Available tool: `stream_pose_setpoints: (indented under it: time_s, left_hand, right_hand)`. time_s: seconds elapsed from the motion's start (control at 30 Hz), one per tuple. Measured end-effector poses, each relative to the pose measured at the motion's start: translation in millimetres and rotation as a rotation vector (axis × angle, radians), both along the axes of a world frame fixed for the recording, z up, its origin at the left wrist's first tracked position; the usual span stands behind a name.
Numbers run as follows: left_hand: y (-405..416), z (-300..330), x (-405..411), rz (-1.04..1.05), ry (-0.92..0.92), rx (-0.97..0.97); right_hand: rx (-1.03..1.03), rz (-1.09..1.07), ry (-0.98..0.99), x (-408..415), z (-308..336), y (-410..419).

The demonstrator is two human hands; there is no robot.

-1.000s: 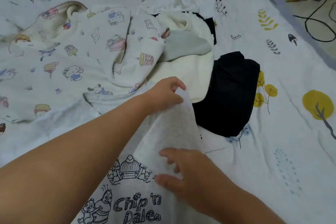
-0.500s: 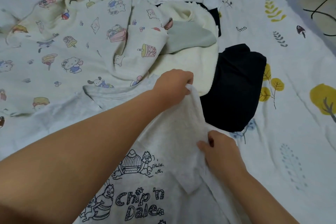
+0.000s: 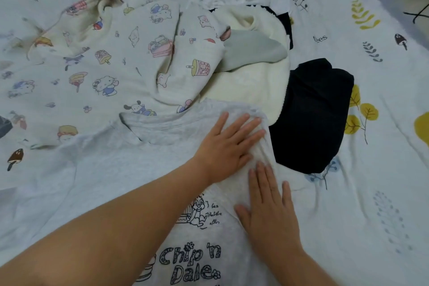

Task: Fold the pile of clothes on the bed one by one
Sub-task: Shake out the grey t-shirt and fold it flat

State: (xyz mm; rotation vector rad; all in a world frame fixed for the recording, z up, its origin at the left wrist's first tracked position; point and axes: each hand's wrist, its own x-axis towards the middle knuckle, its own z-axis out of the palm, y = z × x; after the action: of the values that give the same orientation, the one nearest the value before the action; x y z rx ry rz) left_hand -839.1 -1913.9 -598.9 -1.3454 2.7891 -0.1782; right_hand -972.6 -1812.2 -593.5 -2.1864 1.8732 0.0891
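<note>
I judge 1st fold | left hand (image 3: 228, 144), right hand (image 3: 270, 211) flat, fingers straight, pressing grey shirt (image 3: 139, 169) | far pile (image 3: 162, 53) unfolded

A pale grey T-shirt (image 3: 111, 169) printed with "Chip 'n Dale" is spread flat on the bed, its right side folded inward. Beyond it a cartoon-print cream garment (image 3: 111, 58), a cream fleece (image 3: 246, 88), a grey-green piece (image 3: 253, 51) and a black garment (image 3: 311, 114) are heaped.
</note>
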Motion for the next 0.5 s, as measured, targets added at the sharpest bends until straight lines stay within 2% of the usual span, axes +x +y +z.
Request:
stream_pose_setpoints:
  time_s: [0.17, 0.27, 0.4, 0.5]
  left_hand:
    - [-8.0, -4.7, 1.6, 0.05, -0.029, 0.205]
    - [-7.0, 2.5, 0.1, 0.07, -0.01, 0.217]
    - [13.5, 33.5, 12.5, 0.25, 0.371, 0.172]
    - [32.9, 50.4, 46.0, 0.394, 0.573, 0.077]
  right_hand:
    - [0.156, -0.002, 0.042, -5.6, -3.3, -0.8]
    - [0.07, 0.037, 0.042, -4.1, 1.7, -0.8]
    - [-0.137, -0.029, -0.161, -0.7, 15.5, -3.6]
    - [-0.272, 0.052, -0.294, 12.7, 32.4, -10.3]
